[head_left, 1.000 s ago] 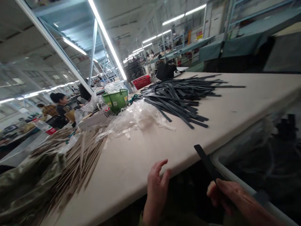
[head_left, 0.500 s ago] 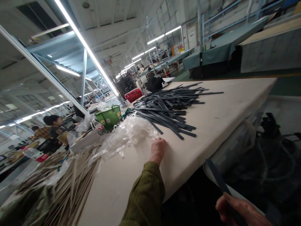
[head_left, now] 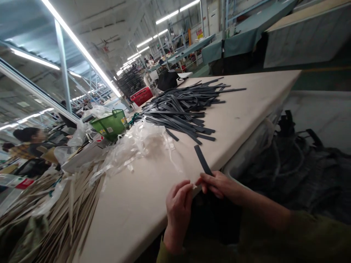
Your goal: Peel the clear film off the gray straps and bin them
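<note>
Over the table's near edge, my right hand [head_left: 222,185] is closed on a flat dark grey strip [head_left: 203,160], whose free end points up and away over the tabletop. Just to the left, my left hand [head_left: 178,210] has its thumb and fingers pinched together. A small whitish bit [head_left: 194,186] shows between the two hands' fingertips; it looks like thin film, but its kind is unclear. Beyond the hands, a heap of similar dark strips [head_left: 178,104] lies on the pale table [head_left: 131,208]. Crumpled clear plastic film [head_left: 145,140] spreads beside that heap.
Long brown strips [head_left: 68,208] cover the table's left side. A green basket [head_left: 111,126], a red crate [head_left: 141,95] and a black bag [head_left: 168,81] stand farther back. Dark material [head_left: 301,171] lies below at right. A person [head_left: 31,142] sits at far left.
My left hand has come back from beside the plastic film to the table's near edge. My right hand has risen up and leftward with the dark strip, so the two hands now meet.
</note>
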`<act>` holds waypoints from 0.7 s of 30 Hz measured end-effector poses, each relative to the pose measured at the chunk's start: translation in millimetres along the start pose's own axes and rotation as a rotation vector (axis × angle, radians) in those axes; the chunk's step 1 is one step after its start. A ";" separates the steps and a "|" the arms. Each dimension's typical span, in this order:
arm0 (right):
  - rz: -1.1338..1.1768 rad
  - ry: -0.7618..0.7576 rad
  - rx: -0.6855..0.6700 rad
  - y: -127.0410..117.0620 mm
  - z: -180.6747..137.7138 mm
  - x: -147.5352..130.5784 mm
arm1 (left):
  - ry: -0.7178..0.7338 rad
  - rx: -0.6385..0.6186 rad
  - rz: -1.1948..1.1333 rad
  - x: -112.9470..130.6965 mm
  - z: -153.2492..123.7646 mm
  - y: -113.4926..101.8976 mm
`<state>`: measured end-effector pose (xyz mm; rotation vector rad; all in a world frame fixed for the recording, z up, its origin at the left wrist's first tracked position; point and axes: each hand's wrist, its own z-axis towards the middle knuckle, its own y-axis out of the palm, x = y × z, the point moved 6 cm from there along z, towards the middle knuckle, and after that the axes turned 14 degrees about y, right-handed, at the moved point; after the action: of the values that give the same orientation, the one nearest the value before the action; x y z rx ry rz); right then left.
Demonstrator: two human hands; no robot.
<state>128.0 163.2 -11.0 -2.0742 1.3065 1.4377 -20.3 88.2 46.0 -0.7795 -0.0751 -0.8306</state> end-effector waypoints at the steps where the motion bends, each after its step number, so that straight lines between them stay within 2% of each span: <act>1: -0.009 0.007 -0.016 6.5 6.4 -5.5 | -0.002 -0.007 -0.021 3.9 -4.5 -0.5; 6: -0.068 0.029 -0.017 30.8 28.6 -24.1 | -0.033 -0.005 -0.115 9.4 -13.0 -4.5; 10: -0.127 -0.026 0.059 30.0 30.2 -33.7 | -0.168 0.067 -0.222 1.2 -19.7 -4.5; 12: -0.157 -0.063 0.090 25.0 26.4 -37.9 | -0.321 0.162 -0.330 -6.9 -25.0 -2.8; 15: -0.203 -0.112 0.098 18.7 17.9 -44.6 | -0.723 0.292 -0.659 -23.3 -35.6 11.5; 18: -0.231 -0.122 0.043 18.0 10.4 -49.4 | -1.065 0.238 -1.108 -24.6 -36.4 40.0; 21: -0.258 -0.120 -0.002 18.5 5.5 -51.3 | -1.210 0.194 -1.366 -19.6 -29.5 56.9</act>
<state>105.4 182.8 35.0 -2.0353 0.9522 1.4235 -1.4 105.3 -16.0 -0.9021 -1.9021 -1.4403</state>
